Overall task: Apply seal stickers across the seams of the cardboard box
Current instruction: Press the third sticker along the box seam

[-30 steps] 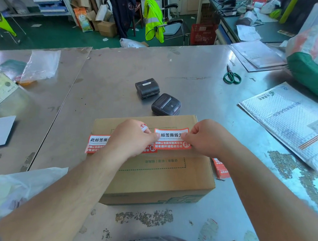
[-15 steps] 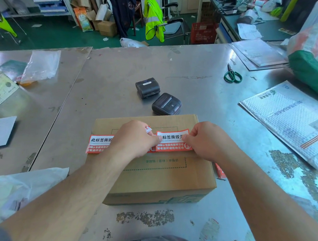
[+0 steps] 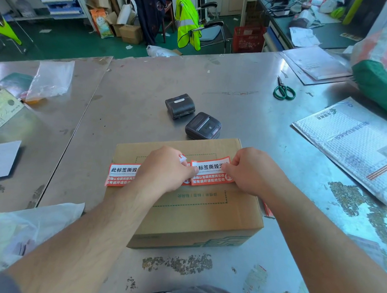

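Note:
A brown cardboard box (image 3: 194, 215) sits on the steel table in front of me. One red and white seal sticker (image 3: 122, 174) lies across the seam at the box's left edge, partly under my left wrist. A second seal sticker (image 3: 209, 172) lies on the top towards the right. My left hand (image 3: 165, 169) pinches its left end and my right hand (image 3: 252, 171) pinches its right end. A scrap of white backing paper (image 3: 182, 158) sticks out of my left fingers.
Two black label printers (image 3: 203, 126) stand just beyond the box. Green scissors (image 3: 283, 89) lie far right, with a bubble mailer (image 3: 353, 143) to the right. More red stickers (image 3: 267, 208) peek out beside the box's right edge. A plastic bag (image 3: 17, 232) lies near left.
Both hands have stayed on the second sticker, and its right end has tilted slightly up and away on the box top. The first sticker has not moved.

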`<move>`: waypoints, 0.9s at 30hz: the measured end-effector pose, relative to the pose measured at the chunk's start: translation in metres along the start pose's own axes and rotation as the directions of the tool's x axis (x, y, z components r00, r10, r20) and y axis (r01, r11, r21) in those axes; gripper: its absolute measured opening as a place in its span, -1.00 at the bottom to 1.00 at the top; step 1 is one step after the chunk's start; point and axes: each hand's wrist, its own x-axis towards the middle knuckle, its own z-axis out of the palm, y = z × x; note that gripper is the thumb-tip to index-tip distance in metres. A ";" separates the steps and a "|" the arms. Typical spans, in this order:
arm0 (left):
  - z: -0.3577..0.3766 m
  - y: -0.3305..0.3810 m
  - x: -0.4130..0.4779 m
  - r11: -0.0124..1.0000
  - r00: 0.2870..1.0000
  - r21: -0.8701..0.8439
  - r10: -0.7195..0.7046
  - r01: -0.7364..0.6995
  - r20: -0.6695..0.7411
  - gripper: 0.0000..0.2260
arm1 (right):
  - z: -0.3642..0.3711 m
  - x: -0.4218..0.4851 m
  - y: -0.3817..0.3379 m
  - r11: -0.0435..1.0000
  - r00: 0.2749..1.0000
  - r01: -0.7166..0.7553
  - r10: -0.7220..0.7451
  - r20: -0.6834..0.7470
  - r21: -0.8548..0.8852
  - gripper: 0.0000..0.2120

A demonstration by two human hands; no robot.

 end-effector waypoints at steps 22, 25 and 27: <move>0.004 0.002 0.003 0.998 1.000 0.060 0.006 -0.005 -0.007 -0.72 | 0.010 0.006 0.008 1.000 0.999 0.011 -0.011 -0.044 0.000 -0.75; 0.004 0.002 0.003 0.998 1.000 0.068 0.009 -0.009 0.000 -0.71 | 0.012 0.006 0.009 1.000 0.999 0.011 -0.011 -0.053 0.000 -0.75; 0.005 0.002 0.004 0.997 1.000 0.072 0.013 -0.013 0.001 -0.71 | 0.012 0.006 0.009 1.000 0.998 0.013 -0.013 -0.055 0.003 -0.75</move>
